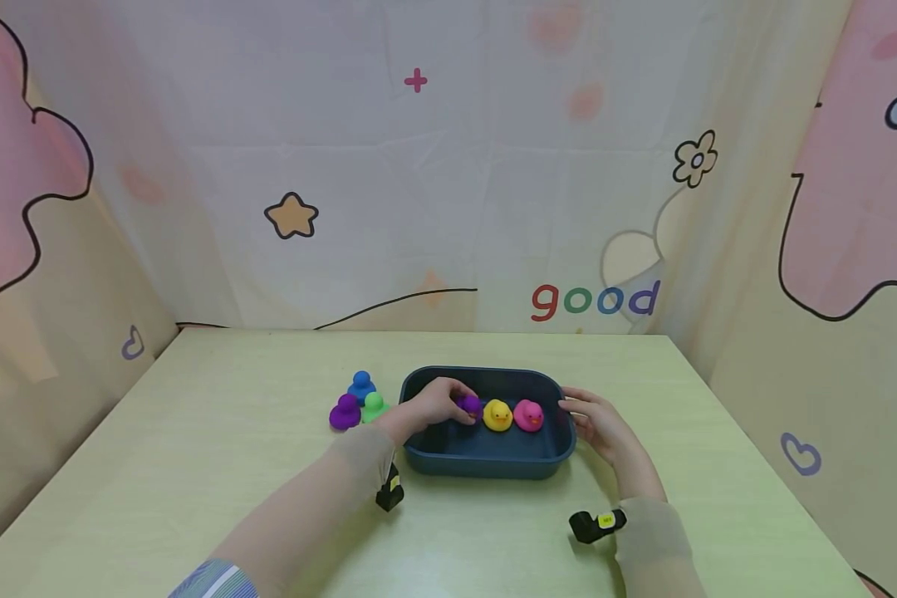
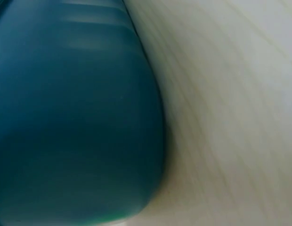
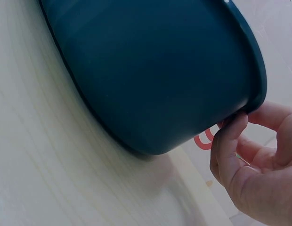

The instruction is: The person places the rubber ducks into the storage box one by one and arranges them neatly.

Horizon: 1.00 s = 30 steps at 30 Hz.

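Observation:
In the head view my left hand (image 1: 432,404) reaches over the left side of a dark blue bin (image 1: 486,468) and pinches a purple duck (image 1: 469,407) inside it. Beside that duck sit a yellow duck (image 1: 497,417) and a pink duck (image 1: 529,416). My right hand (image 1: 601,428) touches the bin's right end from outside with bent, relaxed fingers. The right wrist view has this hand (image 3: 259,165) with fingertips against the bin (image 3: 155,70) just under its rim. Only the bin's outer wall (image 2: 80,108) and the table appear in the left wrist view; the left hand is out of it.
Left of the bin a blue duck (image 1: 361,388), a purple duck (image 1: 345,413) and a green duck (image 1: 374,406) stand close together on the pale wooden table (image 1: 217,440). A printed cloth (image 1: 389,166) hangs behind the table and along both sides.

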{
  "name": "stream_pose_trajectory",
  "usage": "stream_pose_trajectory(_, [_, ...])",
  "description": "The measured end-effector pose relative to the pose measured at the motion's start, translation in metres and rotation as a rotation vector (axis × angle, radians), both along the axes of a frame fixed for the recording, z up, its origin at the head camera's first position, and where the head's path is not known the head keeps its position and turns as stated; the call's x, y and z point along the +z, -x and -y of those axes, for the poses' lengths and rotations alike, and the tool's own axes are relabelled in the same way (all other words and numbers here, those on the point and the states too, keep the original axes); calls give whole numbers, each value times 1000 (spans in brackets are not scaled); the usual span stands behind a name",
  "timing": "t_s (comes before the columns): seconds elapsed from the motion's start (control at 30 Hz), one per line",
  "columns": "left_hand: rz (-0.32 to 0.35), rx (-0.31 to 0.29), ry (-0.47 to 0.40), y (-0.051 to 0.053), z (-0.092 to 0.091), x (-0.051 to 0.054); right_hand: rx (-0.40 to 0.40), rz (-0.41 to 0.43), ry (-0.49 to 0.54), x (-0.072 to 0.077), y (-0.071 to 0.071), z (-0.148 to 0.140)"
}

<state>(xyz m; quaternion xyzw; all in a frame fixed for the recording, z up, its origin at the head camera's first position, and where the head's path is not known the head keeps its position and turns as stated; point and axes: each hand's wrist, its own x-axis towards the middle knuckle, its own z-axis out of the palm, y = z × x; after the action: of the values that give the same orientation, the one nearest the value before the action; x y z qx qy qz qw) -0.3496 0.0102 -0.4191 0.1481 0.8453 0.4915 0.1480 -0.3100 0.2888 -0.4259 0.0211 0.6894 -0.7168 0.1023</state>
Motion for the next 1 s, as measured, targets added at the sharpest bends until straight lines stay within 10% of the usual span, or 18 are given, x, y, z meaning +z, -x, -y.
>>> stream_pose_trajectory(1.0, [-68,-50,206,-1,3,6,-3,10,-17,3,-1,1])
